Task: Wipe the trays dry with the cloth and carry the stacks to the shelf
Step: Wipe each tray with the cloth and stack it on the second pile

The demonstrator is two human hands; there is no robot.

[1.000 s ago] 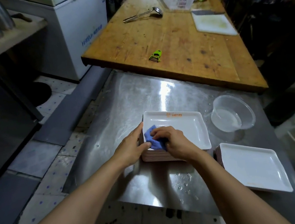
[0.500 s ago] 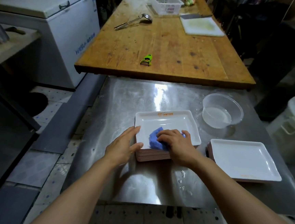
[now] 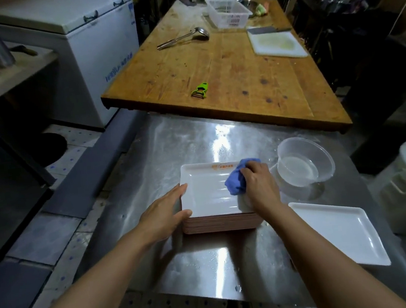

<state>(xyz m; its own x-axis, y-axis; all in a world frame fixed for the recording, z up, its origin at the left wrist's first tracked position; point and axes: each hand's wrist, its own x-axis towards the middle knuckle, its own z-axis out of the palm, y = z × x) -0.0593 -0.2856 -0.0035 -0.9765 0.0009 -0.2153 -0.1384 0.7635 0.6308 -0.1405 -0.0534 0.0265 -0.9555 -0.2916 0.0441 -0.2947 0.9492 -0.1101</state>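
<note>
Two work surfaces in view: wooden table (image 3: 227,78) at the far side, steel counter (image 3: 201,264) nearer the camera, its sheet wet and streaked with glare. Left of the wooden table, white chest freezer (image 3: 84,48). On the wooden table, from larger to smaller: white cutting board (image 3: 277,45) at far right, white slotted basket (image 3: 229,14) at the far end, metal ladle (image 3: 183,39) lying flat near the basket, green peeler (image 3: 200,90) close to the near edge.

On the steel counter, stack of trays (image 3: 217,222) at centre, brown edges visible beneath a white top tray (image 3: 207,192) bearing orange print along its far rim. Second white tray (image 3: 338,230) to the right, apart from the stack, near the counter's right edge. Clear plastic bowl (image 3: 305,160) holding some water, just beyond and right of the stack.

Left hand (image 3: 164,212) flat and open, fingers straight, thumb and fingertips touching the left rim of the top tray. Right hand (image 3: 258,185) curled over a bunched blue cloth (image 3: 238,179), gripping and pressing it onto the far right part of the top tray.
</note>
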